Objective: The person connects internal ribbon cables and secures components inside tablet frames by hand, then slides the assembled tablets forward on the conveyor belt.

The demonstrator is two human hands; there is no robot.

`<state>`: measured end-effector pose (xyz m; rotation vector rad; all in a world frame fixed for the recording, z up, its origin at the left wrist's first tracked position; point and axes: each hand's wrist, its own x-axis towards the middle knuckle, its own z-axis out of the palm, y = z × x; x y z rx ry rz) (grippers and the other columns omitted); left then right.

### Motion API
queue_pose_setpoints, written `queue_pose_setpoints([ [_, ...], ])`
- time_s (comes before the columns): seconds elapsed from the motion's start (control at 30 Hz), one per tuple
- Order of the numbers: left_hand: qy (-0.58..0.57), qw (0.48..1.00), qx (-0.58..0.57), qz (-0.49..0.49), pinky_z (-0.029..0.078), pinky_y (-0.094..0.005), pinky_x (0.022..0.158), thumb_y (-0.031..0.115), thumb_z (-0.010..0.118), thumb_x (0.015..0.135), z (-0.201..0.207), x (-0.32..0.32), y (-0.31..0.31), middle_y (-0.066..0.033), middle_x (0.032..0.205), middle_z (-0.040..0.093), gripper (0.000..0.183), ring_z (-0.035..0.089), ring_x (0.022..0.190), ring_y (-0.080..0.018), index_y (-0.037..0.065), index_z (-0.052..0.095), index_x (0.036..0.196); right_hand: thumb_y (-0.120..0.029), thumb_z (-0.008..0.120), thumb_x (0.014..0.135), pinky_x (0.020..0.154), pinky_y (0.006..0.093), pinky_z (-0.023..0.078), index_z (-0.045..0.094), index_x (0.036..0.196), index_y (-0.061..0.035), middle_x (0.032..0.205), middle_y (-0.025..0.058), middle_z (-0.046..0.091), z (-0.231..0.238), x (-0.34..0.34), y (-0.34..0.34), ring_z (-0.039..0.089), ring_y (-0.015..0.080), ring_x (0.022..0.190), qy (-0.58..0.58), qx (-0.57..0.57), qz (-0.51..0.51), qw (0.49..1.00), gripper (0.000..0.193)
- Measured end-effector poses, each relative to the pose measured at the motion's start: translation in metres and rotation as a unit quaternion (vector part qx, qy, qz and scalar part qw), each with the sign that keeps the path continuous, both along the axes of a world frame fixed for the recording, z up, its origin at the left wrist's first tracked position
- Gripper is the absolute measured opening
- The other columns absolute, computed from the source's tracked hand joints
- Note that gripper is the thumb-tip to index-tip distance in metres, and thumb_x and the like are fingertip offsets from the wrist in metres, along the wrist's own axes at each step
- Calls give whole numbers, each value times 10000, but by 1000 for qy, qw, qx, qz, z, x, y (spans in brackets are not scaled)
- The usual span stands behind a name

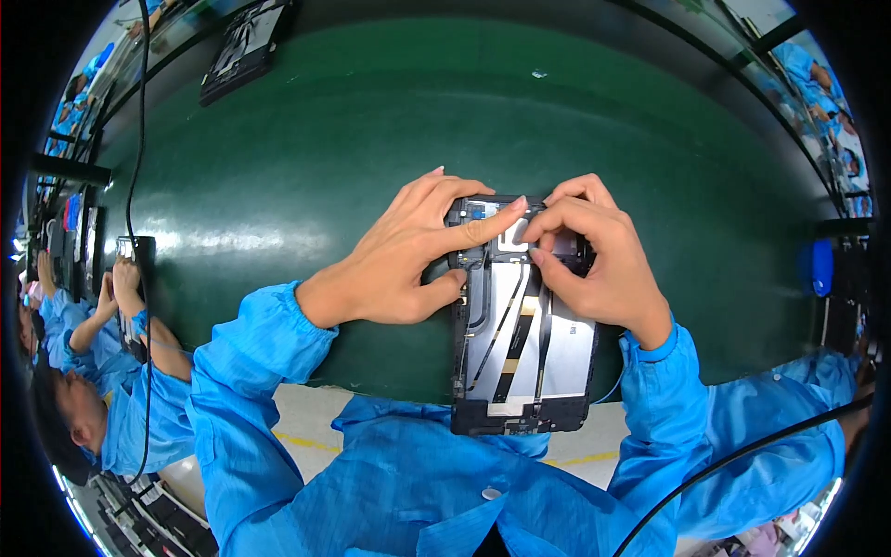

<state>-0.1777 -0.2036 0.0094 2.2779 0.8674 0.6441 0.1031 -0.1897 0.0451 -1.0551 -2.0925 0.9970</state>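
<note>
Two bare hands meet over an opened tablet [524,316], which sits at the near edge of the green bench [306,148], right of its middle; its closer end reaches past that edge as I see it, though I can't tell if it rests or is lifted. Its long axis runs from the person's front toward the bench's far edge, so most of its length lies on the person's side of the grip. The left hand [408,246] clasps the far left corner, thumb against the long edge, forefinger stretched across. The right hand [594,255] comes over the right edge and is nearer the inner parts at the far end: thumb and forefinger almost together, anything between them impossible to make out. Another opened tablet [243,51] lies by the bench's far left corner.
</note>
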Motion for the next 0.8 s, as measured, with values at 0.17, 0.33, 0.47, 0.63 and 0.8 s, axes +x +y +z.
queue_pose_setpoints([
  [0.17, 10, 1000, -13, 2, 209, -696, 1336, 32, 692, 781, 6, 2, 1, -234, 1612, 492, 957, 452, 1513, -454, 186, 515, 1709, 42, 734, 779, 818, 382, 557, 794, 998, -63, 846, 66, 724, -1, 2, 2, 610, 273, 1091, -20, 41, 16, 999, 249],
  [0.33, 2, 1000, -2, 0, 210, -695, 1338, 39, 676, 791, 2, 3, 3, -234, 1591, 500, 939, 459, 1498, -455, 185, 520, 1705, 32, 729, 776, 864, 400, 574, 796, 981, -60, 848, 50, 725, 5, 3, -1, 618, 293, 1134, 0, -24, 3, 1000, 235],
  [0.47, 2, 1000, 7, 2, 225, -692, 1335, 35, 664, 781, 2, 3, 4, -234, 1576, 509, 943, 468, 1487, -457, 180, 525, 1702, 38, 727, 776, 923, 409, 577, 800, 979, -62, 848, 29, 740, 12, 7, 1, 598, 317, 1263, -18, -36, 41, 998, 238],
  [0.63, -5, 1000, 21, 21, 276, -647, 1324, 54, 663, 754, -3, 0, 3, -253, 1536, 533, 986, 492, 1434, -455, 132, 487, 1720, 53, 719, 788, 1024, 441, 547, 805, 1041, -74, 830, 14, 741, 13, 8, 4, 547, 344, 1374, -46, -51, 88, 994, 295],
  [0.8, -93, 985, 100, 105, 470, -493, 993, 70, 699, 703, -6, -5, -3, -168, 1260, 645, 662, 581, 1097, -364, 114, 729, 1363, 75, 702, 798, 1047, 458, 521, 800, 1104, -82, 806, 11, 725, 13, 7, 5, 515, 355, 1441, -42, -93, 90, 991, 358],
])
